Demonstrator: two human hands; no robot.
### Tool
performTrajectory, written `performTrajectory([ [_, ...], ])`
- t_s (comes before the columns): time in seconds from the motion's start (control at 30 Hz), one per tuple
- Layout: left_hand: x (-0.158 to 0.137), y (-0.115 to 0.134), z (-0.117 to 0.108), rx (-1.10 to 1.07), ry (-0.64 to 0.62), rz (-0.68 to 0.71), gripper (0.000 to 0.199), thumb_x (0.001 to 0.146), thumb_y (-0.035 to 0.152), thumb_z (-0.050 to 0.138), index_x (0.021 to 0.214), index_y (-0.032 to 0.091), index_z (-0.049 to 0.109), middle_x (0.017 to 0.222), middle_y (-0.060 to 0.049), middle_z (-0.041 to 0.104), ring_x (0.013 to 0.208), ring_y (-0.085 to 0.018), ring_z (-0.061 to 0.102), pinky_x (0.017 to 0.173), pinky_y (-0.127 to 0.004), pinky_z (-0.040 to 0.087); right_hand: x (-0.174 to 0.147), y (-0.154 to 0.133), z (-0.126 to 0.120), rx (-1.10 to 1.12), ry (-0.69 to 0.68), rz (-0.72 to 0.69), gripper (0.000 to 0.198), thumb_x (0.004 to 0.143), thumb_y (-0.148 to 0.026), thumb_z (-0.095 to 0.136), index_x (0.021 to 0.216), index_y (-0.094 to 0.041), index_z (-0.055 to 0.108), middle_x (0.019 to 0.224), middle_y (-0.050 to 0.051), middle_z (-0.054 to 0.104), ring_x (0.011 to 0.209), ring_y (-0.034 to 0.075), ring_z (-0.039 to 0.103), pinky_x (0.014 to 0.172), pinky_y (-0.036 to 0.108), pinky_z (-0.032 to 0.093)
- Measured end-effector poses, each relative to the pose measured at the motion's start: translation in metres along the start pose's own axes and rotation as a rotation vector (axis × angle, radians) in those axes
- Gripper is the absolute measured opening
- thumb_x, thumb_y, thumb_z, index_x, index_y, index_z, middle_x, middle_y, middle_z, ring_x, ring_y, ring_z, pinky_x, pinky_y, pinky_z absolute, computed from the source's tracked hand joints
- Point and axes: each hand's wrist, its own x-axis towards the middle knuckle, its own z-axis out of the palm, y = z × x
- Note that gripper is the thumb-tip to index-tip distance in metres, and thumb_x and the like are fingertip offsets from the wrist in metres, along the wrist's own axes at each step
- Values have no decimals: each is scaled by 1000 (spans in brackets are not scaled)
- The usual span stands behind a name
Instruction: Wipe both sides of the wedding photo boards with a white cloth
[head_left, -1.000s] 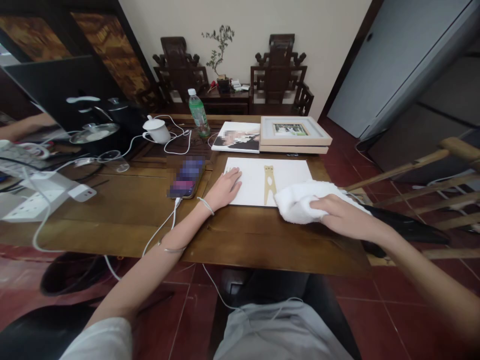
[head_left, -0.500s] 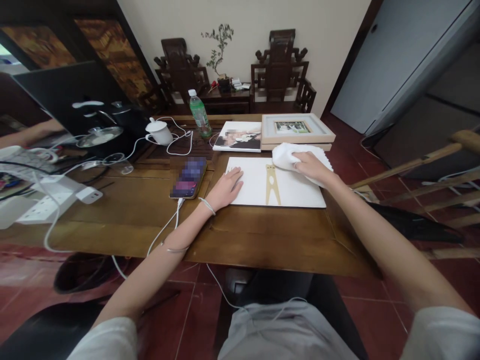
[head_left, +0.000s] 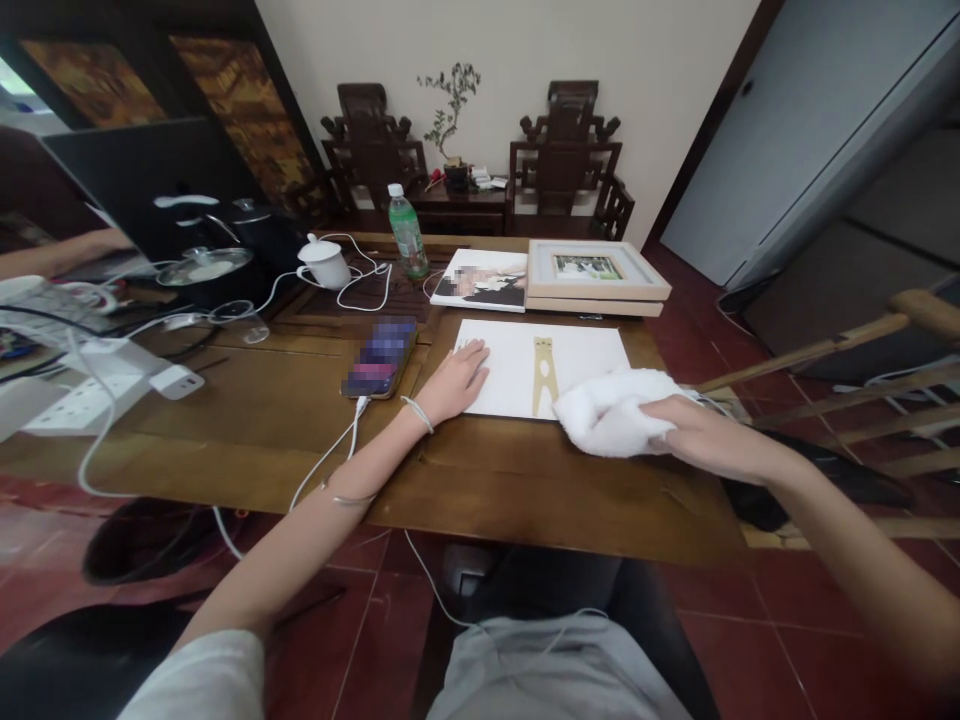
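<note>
A white canvas board (head_left: 510,372) lies flat on the wooden table, with a tan long-legged figure (head_left: 544,362) on its face. My left hand (head_left: 454,382) rests on the board's left edge, palm down with fingers stretched out. In my right hand (head_left: 694,432) is a bunched white cloth (head_left: 615,412), which covers the board's front right corner and hangs over onto the table. The fingers of that hand are wrapped into the cloth and partly hidden by it.
Behind the board are a photo print (head_left: 480,280) and stacked picture frames (head_left: 600,275). A charging phone (head_left: 380,357), green bottle (head_left: 407,235), lidded white cup (head_left: 325,264) and power strip (head_left: 86,400) are on the left. Another person's arm (head_left: 64,252) shows at far left.
My right hand has moved the cloth from the board's back right corner toward me, to the front right corner. My left hand stays on the left edge. The view has shifted slightly.
</note>
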Motion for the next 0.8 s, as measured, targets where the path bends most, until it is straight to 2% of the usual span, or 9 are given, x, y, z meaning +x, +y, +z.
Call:
performTrajectory([
  [0.13, 1, -2, 1, -17, 0, 3, 46, 98, 30, 37, 138, 11, 50, 154, -18, 42, 147, -27, 35, 120, -52, 29, 46, 25, -18, 143, 201, 197, 20, 62, -24, 50, 78, -20, 61, 103, 9, 68, 98, 29, 58, 83, 36, 43],
  [0.27, 0, -4, 2, -14, 1, 5, 47, 99, 30, 37, 139, 10, 50, 154, -19, 42, 147, -27, 34, 120, -52, 29, 106, 33, -17, 234, 412, 137, 23, 59, -21, 48, 80, -20, 57, 104, 8, 66, 96, 28, 57, 82, 36, 44],
  [0.33, 0, -4, 2, -16, 3, 5, 47, 99, 31, 37, 139, 10, 50, 154, -18, 42, 147, -27, 34, 120, -51, 29, 127, 21, -10, 220, 468, 89, 21, 62, -19, 45, 81, -20, 55, 100, 7, 67, 94, 27, 57, 81, 36, 43],
  [0.4, 0, -4, 2, -16, 2, 6, 47, 99, 31, 37, 139, 10, 49, 154, -18, 42, 147, -27, 34, 120, -51, 29, 136, 2, 1, 137, 459, 24, 17, 66, -16, 42, 79, -20, 53, 96, 8, 67, 91, 27, 58, 80, 36, 43],
  [0.53, 0, -4, 2, -15, 0, 5, 48, 99, 32, 36, 140, 10, 48, 154, -18, 41, 147, -26, 33, 120, -51, 28, 113, -35, 33, -98, 310, -144, 20, 69, -7, 39, 76, -19, 53, 95, 11, 69, 92, 27, 61, 87, 39, 43],
  [0.6, 0, -4, 2, -17, 1, 3, 47, 99, 31, 37, 140, 11, 49, 154, -18, 41, 148, -26, 33, 121, -50, 28, 88, -46, 50, -189, 250, -218, 28, 69, -3, 38, 82, -18, 58, 103, 13, 70, 105, 29, 61, 98, 44, 39],
  [0.7, 1, -2, 3, -15, 2, 0, 47, 99, 31, 37, 139, 10, 49, 154, -19, 41, 147, -27, 33, 121, -50, 28, 51, -56, 66, -255, 180, -314, 38, 71, 0, 38, 93, -19, 62, 116, 12, 68, 125, 29, 53, 108, 49, 31],
  [0.73, 1, -2, 3, -12, 1, -1, 47, 99, 31, 37, 139, 9, 49, 154, -19, 41, 147, -27, 33, 121, -51, 28, 43, -57, 67, -261, 156, -329, 39, 71, 0, 39, 95, -19, 62, 116, 11, 68, 125, 28, 53, 108, 48, 31],
  [0.8, 0, -2, 3, -9, 0, -5, 47, 99, 31, 37, 139, 10, 49, 154, -19, 41, 147, -27, 34, 120, -52, 28, 39, -58, 60, -262, 107, -300, 35, 70, -1, 39, 89, -20, 62, 106, 10, 70, 109, 27, 60, 100, 43, 38],
])
